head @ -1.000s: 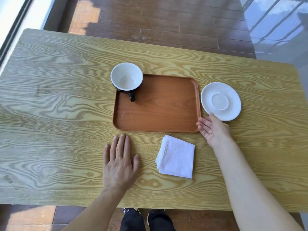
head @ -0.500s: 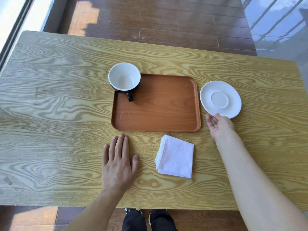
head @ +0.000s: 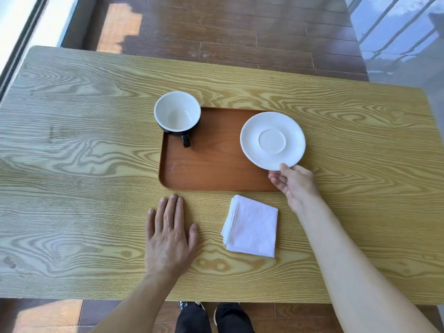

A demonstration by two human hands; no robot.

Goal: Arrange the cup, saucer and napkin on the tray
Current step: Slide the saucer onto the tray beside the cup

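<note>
My right hand (head: 296,182) pinches the saucer (head: 272,141) by its near rim, over the tray's (head: 216,169) right edge; left hand (head: 169,236) flat, empty.

The table (head: 72,145) shows bold yellowish wood grain, matt. The tray (head: 216,169) looks like smooth reddish-brown wood with a soft sheen. The saucer (head: 272,140) and cup (head: 177,114) seem glazed ceramic, white and glossy; the cup's outside is shiny black. The napkin (head: 252,227) is soft white folded cloth.
</note>
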